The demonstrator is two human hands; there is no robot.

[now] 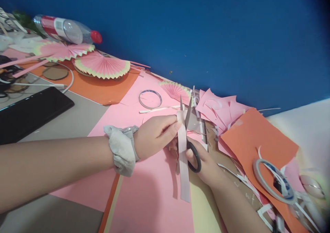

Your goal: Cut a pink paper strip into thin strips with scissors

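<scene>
Between thumb and fingers, my left hand (157,133) pinches a pale pink paper strip (184,171) near its upper end, and the strip hangs down toward me. My right hand (202,161) grips a pair of scissors (195,157) with black handles, the thumb at one loop. The scissor blades point away from me and stand apart, with the strip's top end at them. Part of the right hand's fingers is hidden behind the strip. Beneath both hands lie large pink paper sheets (152,198) over yellow and orange ones. A scrunchie circles my left wrist.
Pleated pink paper fans (103,65) and a plastic bottle (69,30) lie at the back left. A black phone (33,112) rests at left. On the right are orange paper (260,133), pink scraps (224,107) and a tape roll (257,171). A blue wall (206,37) borders the back.
</scene>
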